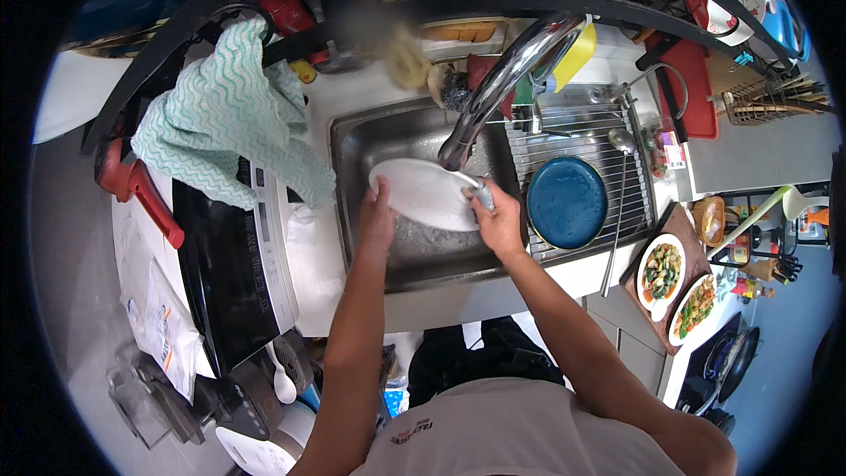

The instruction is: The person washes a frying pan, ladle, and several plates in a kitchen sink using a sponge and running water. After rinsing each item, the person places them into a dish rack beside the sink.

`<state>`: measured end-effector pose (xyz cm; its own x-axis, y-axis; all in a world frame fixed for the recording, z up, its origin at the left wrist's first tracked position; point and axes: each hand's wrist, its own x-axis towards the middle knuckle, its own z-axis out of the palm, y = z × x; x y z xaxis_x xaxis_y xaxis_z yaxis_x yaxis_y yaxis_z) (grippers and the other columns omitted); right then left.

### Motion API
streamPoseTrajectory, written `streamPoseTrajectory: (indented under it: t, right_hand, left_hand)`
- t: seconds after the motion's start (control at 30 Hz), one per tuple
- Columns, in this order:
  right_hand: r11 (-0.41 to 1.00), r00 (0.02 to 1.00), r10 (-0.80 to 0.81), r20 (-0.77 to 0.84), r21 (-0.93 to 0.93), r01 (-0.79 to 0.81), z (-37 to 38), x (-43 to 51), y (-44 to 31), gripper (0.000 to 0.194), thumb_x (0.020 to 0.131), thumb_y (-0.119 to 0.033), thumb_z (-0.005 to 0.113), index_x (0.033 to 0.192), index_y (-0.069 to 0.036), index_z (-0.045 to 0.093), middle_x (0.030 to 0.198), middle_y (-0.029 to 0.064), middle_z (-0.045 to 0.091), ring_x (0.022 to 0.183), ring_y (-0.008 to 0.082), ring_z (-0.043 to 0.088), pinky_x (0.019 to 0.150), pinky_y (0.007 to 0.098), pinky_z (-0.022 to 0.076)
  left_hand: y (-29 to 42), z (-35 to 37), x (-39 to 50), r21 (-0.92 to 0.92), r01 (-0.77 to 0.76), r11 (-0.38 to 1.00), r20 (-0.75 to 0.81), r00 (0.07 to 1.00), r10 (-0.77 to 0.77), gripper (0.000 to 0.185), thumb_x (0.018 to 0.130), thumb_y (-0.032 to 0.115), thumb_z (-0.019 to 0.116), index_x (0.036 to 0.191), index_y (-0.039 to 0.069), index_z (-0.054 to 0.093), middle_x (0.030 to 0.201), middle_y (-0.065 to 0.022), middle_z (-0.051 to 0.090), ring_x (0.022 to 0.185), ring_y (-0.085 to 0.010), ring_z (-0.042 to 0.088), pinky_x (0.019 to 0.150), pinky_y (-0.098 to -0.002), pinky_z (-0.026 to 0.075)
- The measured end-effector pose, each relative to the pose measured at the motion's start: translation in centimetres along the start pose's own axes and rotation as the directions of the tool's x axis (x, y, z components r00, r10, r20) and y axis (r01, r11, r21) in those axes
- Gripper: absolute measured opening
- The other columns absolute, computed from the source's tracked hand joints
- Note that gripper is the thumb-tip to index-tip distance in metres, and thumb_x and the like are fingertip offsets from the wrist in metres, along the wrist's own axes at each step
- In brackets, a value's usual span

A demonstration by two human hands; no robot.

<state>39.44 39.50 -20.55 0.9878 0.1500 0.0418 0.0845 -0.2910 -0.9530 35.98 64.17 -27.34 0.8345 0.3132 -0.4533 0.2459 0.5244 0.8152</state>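
A white oval plate (423, 195) is tilted under the chrome faucet (486, 89), over the stainless steel sink (423, 277). My left hand (377, 218) grips its left end, with the thumb on the upper face. At the right end my right hand (494, 215) holds the plate's rim, and water runs over the rim beside its fingers. Water lies on the basin floor below. To the right, a blue round plate (567, 202) rests on a roll-up drying rack (634, 205), with a long-handled metal ladle (618, 211) beside it.
A green-striped cloth (211, 112) hangs from the black overhead shelf (462, 5) at left, above a black countertop appliance (218, 291). Two plates of cooked food (661, 271) stand on a wooden board (638, 268) at right. Sponges and a scrubber (455, 89) sit behind the sink.
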Motion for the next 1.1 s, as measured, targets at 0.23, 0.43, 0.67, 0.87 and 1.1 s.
streamPoseTrajectory:
  t: [0.23,0.43,0.67,0.87,1.1]
  right_hand:
    - [0.814,0.858,-0.414,0.305,-0.299,0.498,-1.3,-2.0,-0.6,0.064,0.071,0.010,0.059,0.129,-0.013,0.067,0.121,0.0228,0.067,0.117,0.0410,0.064,0.101,0.0460,0.0521]
    - [0.770,0.644,-0.498,0.582,-0.046,0.637,-3.1,-0.9,-2.1,0.069,0.071,0.011,0.066,0.136,-0.014,0.065,0.144,0.0137,0.058,0.136,0.0353,0.053,0.113,0.0445,0.0453]
    - [0.913,0.724,-0.387,0.571,0.125,0.389,1.2,2.6,-0.7,0.055,0.082,0.001,0.072,0.134,-0.008,0.062,0.147,0.0107,0.056,0.144,0.0298,0.046,0.118,0.0434,0.0395]
    - [0.727,0.676,-0.487,0.553,-0.172,0.665,9.2,5.9,-2.9,0.045,0.094,-0.026,0.065,0.139,-0.019,0.061,0.146,0.0083,0.056,0.146,0.0294,0.040,0.121,0.0474,0.0271]
    - [0.966,0.977,-0.030,0.209,-0.244,0.082,7.1,11.2,10.8,0.032,0.097,-0.030,0.060,0.118,-0.007,0.068,0.093,0.0169,0.072,0.098,0.0361,0.069,0.085,0.0472,0.0550]
  left_hand:
    - [2.0,1.9,-3.1,-0.638,0.333,0.694,0.205,0.943,-0.264,0.063,0.100,0.039,0.065,0.142,-0.006,0.048,0.137,-0.0225,0.059,0.131,-0.0346,0.056,0.112,-0.0499,0.045]
    - [0.4,-0.2,-3.2,-0.342,0.347,0.873,0.069,0.936,-0.345,0.042,0.099,0.016,0.066,0.135,-0.003,0.056,0.128,-0.0144,0.067,0.120,-0.0264,0.064,0.103,-0.0407,0.053]
    - [-0.1,2.1,-5.3,-0.402,0.123,0.908,0.053,0.992,-0.111,0.054,0.092,0.001,0.066,0.143,0.001,0.049,0.137,-0.0132,0.061,0.126,-0.0278,0.060,0.107,-0.0423,0.050]
    - [1.0,2.3,-7.2,-0.238,0.073,0.968,0.086,0.995,-0.054,0.053,0.091,-0.004,0.066,0.142,0.003,0.052,0.136,-0.0113,0.062,0.124,-0.0254,0.061,0.107,-0.0393,0.049]
    - [3.4,3.7,-9.2,-0.140,0.063,0.988,0.054,0.997,-0.056,0.048,0.090,-0.001,0.072,0.136,0.001,0.057,0.130,-0.0108,0.066,0.121,-0.0243,0.063,0.107,-0.0392,0.049]
